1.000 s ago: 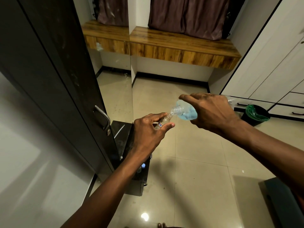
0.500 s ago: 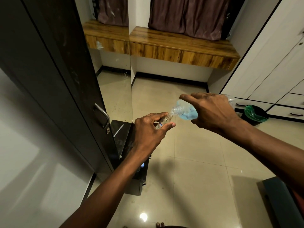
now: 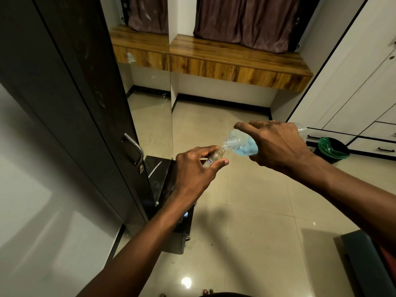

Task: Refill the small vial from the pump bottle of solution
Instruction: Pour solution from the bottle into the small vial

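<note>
**Q:** What are the two hands doing?

**A:** Both are held up over a glossy beige tiled floor (image 3: 246,211). The left hand (image 3: 197,168) pinches the small vial (image 3: 215,156) between thumb and curled fingers; the vial is clear, tilted, with its open mouth pointing up and to the right. The right hand (image 3: 276,144) is wrapped over the pump bottle (image 3: 242,142), gripping it from above; the bottle lies tipped, its threaded neck angled down to the left.

**Q:** Do the vial and the bottle meet?

**A:** The bottle's neck sits right at the vial's mouth; whether they touch cannot be told. Pale blue liquid pools in the lower shoulder of the bottle.

**Q:** And around them?

**A:** On the left, a dark cabinet door with a metal handle (image 3: 135,150); at the back, a wooden shelf (image 3: 235,61) under brown curtains (image 3: 246,20); on the right, white wardrobe fronts (image 3: 353,82) and a black bin (image 3: 332,147) with a green liner.
</note>
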Demonstrator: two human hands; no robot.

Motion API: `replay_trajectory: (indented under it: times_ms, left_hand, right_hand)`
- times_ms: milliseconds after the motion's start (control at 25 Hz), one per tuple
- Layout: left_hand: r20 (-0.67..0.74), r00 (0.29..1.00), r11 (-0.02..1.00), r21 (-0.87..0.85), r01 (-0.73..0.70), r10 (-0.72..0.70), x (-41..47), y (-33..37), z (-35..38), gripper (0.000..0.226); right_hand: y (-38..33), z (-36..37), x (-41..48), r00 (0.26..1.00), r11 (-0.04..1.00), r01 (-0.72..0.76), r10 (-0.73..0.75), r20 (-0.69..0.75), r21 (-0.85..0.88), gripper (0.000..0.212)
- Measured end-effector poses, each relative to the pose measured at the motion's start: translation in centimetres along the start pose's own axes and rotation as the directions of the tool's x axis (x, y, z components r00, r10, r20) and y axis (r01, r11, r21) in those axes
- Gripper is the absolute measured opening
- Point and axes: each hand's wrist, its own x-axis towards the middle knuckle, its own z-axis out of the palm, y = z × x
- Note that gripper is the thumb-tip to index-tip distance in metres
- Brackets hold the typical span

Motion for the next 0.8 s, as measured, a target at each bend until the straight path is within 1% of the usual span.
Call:
replay_trajectory:
  times_ms: [440, 800]
  left_hand:
    - [0.002, 1.000, 1.000, 0.007, -0.008, 0.008, 0.05, -0.36, -0.02, 0.043]
    - [-0.003, 1.000, 1.000, 0.002, -0.003, 0.003, 0.00, -0.60, -0.09, 0.042]
  right_hand:
    - [-0.18, 0.11, 0.06, 1.000, 1.000, 0.001, -0.001, -0.002, 0.000, 0.079]
    - [-0.12, 0.79, 0.33, 1.000, 1.000, 0.015, -0.015, -0.010, 0.018, 0.082]
